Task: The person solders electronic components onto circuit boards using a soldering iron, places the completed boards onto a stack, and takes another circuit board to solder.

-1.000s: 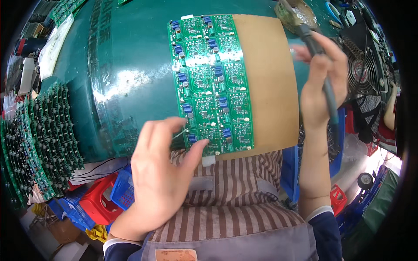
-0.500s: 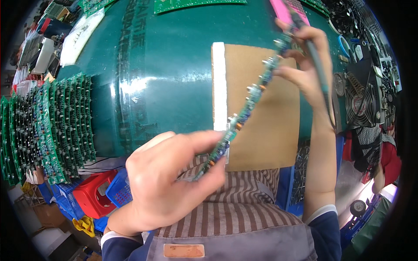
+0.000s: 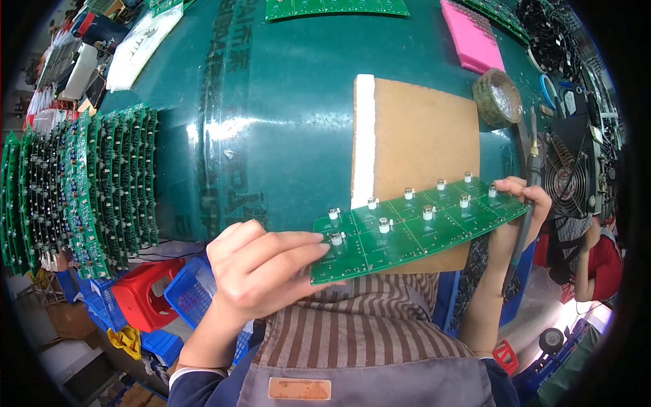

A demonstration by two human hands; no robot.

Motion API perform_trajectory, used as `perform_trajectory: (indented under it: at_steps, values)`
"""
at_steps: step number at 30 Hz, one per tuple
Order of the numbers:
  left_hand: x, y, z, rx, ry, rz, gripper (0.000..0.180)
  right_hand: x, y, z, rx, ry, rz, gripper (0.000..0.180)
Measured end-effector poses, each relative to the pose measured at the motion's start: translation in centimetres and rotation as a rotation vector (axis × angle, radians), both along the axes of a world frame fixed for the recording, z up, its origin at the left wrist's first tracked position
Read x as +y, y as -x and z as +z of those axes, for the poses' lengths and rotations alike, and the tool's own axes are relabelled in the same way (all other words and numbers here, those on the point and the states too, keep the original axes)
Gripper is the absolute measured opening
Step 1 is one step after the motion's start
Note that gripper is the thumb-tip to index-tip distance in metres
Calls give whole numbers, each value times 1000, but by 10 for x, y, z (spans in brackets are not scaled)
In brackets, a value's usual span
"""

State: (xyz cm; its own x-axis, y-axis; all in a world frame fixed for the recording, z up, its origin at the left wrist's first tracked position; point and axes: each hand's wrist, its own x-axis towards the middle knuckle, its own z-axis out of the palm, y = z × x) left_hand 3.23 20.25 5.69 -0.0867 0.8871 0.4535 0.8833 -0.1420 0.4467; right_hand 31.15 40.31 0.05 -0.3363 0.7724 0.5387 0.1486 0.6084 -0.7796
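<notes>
A green circuit board (image 3: 413, 237) is tilted in front of me, its face with several small white-and-metal parts turned up. At its left end my left hand (image 3: 268, 268) grips the edge, with fingers on top and the thumb hidden beneath. My right hand (image 3: 525, 210) pinches the far right corner. Along that same hand lies a dark soldering iron (image 3: 534, 166), held against the palm with its metal end pointing away from me. Under the board's far edge is a brown cardboard sheet (image 3: 427, 142) with a white strip on its left side.
Several upright circuit boards (image 3: 102, 190) stand in a row at the left. Another board (image 3: 339, 8) lies at the far edge. A pink foam block (image 3: 471, 37), a round tub (image 3: 498, 98) and a fan (image 3: 568, 173) are at the right. Below left are a red stool (image 3: 139, 295) and blue baskets (image 3: 193, 292).
The board has turned from edge-on to nearly flat, its face now showing. My right hand has come down and nearer with the soldering iron. My left hand still grips the board's left end.
</notes>
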Motion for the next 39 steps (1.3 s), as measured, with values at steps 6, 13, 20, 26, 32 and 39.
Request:
perform_trajectory:
  at_steps: [6, 13, 20, 26, 32, 39]
  values:
    - [2, 2, -18, 0, -30, 15, 24, -5, -4, -7, -10, 12, 12, 45]
    - [7, -2, -17, -17, -3, 3, 36, -4, -5, -12, 13, 22, 17, 41]
    - [10, 2, -25, -49, -17, -19, 44, -6, -1, -10, -3, 7, -5, 40]
    - [12, 2, -22, -57, 23, -25, 42, -10, 1, -7, 0, 49, -21, 39]
    - [14, 1, -25, -142, 27, 32, 43, -9, 2, -10, 48, 46, 43, 38]
    - [19, 12, -40, -23, 138, -19, 37, -9, 1, -10, 40, 41, 32, 36]
